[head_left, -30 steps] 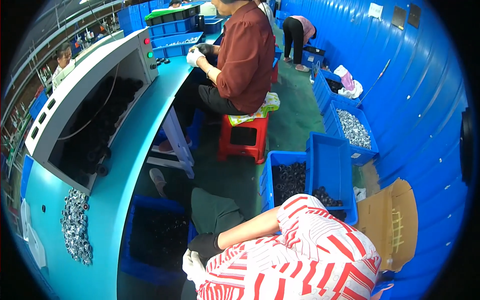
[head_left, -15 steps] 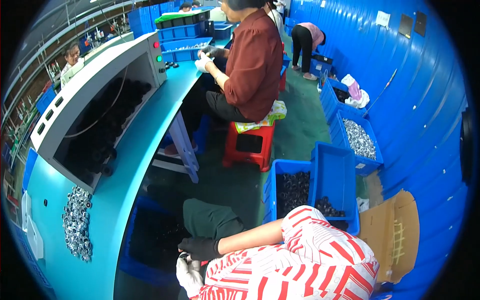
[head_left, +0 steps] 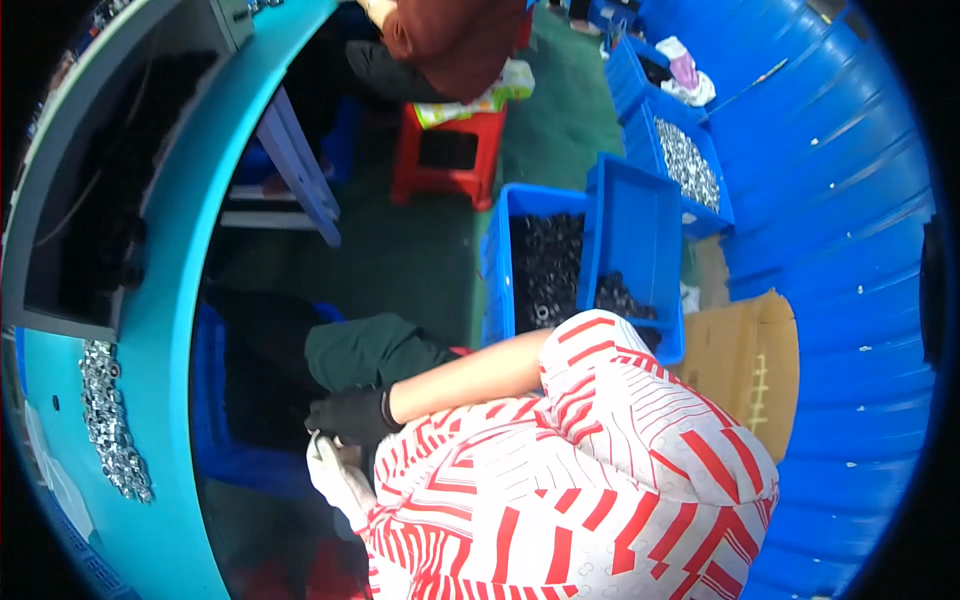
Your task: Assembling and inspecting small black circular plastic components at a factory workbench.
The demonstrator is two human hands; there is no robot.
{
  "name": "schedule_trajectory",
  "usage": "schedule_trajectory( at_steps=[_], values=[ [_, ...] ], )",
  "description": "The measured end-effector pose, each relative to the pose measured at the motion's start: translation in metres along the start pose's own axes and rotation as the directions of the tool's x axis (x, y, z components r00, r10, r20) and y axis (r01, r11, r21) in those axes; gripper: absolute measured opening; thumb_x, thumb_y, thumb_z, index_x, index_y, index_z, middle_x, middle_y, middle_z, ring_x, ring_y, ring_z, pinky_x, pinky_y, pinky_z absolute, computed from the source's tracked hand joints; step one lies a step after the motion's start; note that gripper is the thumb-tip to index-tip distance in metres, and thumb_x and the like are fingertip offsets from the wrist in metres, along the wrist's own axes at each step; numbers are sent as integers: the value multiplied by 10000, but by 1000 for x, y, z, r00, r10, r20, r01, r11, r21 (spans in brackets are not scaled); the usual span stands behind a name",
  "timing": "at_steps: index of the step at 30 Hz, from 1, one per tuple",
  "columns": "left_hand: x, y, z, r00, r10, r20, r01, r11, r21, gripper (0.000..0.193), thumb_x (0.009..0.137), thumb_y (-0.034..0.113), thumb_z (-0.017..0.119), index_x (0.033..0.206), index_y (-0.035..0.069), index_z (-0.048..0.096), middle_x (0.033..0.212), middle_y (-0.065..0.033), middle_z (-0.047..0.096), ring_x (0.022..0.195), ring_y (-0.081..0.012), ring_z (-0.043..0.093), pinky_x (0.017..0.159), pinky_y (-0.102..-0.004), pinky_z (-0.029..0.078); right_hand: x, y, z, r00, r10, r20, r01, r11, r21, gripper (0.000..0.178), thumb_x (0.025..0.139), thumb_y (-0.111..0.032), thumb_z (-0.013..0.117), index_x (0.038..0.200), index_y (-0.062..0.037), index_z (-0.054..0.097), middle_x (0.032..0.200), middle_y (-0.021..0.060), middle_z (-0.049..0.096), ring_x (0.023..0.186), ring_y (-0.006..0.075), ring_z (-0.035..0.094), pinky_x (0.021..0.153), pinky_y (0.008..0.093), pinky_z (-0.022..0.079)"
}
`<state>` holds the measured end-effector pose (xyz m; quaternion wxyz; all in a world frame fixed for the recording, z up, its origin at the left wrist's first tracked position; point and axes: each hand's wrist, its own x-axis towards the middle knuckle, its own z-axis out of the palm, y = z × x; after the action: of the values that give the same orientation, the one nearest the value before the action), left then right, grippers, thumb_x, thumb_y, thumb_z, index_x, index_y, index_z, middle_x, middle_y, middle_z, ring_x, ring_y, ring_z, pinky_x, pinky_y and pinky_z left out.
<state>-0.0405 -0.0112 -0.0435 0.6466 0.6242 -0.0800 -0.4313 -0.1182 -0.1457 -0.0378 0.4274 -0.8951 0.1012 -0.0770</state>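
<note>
My right hand (head_left: pixel 352 416), in a black glove, meets my left hand (head_left: pixel 336 476), in a white glove, in front of my lap. The fingers of both are bent together at the tips. Whatever lies between them is too small and dark to make out. Beyond the hands, partly under the table, stands a blue bin (head_left: pixel 208 395) whose inside is in deep shadow. On the teal tabletop (head_left: pixel 160 400) to the left lies a pile of small shiny metal rings (head_left: pixel 112 425), apart from both hands.
A grey open-fronted box (head_left: pixel 60 325) with dark parts inside stands on the table. Blue bins hold black rings (head_left: pixel 545 265) and silver parts (head_left: pixel 685 165); an emptier blue bin (head_left: pixel 635 225) rests tilted. Cardboard (head_left: pixel 735 350) leans nearby. A co-worker (head_left: pixel 455 45) sits on a red stool (head_left: pixel 450 180).
The view has tilted downward and shifted, so the table, bins and co-worker sit higher and further left. My two hands stay together at my lap.
</note>
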Motion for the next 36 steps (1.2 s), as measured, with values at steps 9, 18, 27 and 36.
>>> schedule_trajectory(
  at_steps=[9,18,27,36],
  values=[
    [7,-3,6,997,19,-80,17,901,434,281,890,106,583,1138,-22,549,929,-67,603,729,-80,522,655,-210,442,3,20,11,988,17,152,4,990,-139,479,660,-319,758,1031,-60,603,973,143,601,851,309,635,721,418,516],
    [16,-6,-14,998,-69,6,68,997,37,228,893,138,583,1049,-28,571,869,-70,621,695,-124,587,622,-255,492,18,22,13,988,20,155,-42,990,136,378,677,-76,669,1043,-19,594,1032,183,617,981,346,594,839,397,486],
    [18,1,-31,994,-44,-99,21,976,-218,298,886,111,590,1127,-62,562,937,-103,635,755,-167,623,656,-259,523,42,-2,-11,954,-3,300,-45,987,152,438,806,-128,592,1227,-50,498,1121,157,532,1027,323,546,883,392,436],
    [37,20,-21,991,40,-124,-53,993,-101,311,850,94,637,1127,-43,597,980,-95,645,802,-157,626,695,-262,524,73,15,-24,942,-297,154,264,942,206,358,710,-94,664,1051,-48,569,1008,159,566,919,327,559,806,401,458]
  ],
)
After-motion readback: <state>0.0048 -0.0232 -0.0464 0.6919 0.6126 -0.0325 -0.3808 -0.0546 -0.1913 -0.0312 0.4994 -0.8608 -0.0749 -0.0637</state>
